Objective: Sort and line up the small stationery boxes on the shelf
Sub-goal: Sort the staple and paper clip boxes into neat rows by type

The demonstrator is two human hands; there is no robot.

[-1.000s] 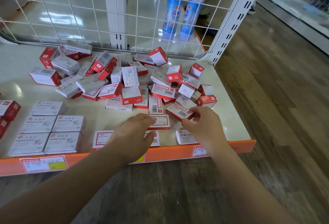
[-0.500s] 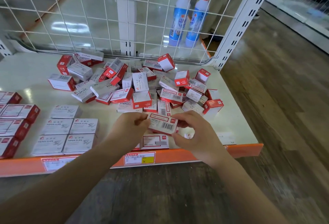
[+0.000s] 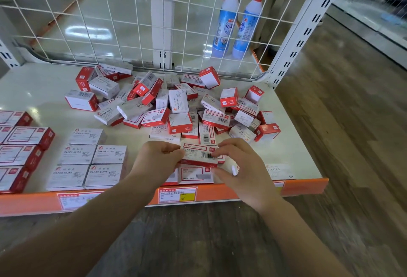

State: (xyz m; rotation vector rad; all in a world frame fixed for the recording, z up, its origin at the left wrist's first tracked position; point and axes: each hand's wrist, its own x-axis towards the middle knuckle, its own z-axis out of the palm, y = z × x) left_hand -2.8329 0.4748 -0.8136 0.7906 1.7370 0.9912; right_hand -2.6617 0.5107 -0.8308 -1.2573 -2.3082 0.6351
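Both hands hold one red-and-white staple box [image 3: 199,155] with its barcode side up, just above the front of the white shelf [image 3: 50,92]. My left hand [image 3: 156,162] pinches its left end and my right hand [image 3: 240,166] grips its right end. Beneath it, a red-and-white box [image 3: 195,174] lies flat at the shelf's front edge. A loose heap of several red and grey boxes [image 3: 176,105] fills the shelf's middle. Grey paper clip boxes [image 3: 88,160] stand in neat rows at the front left, with red boxes [image 3: 17,144] lined up further left.
A white wire grid [image 3: 123,23] backs the shelf, with two blue bottles [image 3: 235,23] behind it. A white upright post [image 3: 301,28] stands at the right corner. An orange price strip [image 3: 304,186] runs along the front edge. A grey staples box [image 3: 278,170] lies at front right. Wooden floor lies to the right.
My right hand took a red-and-white box from the heap's front edge, and both hands now hold it, barcode side up, over the shelf's front. The view shifted slightly left.
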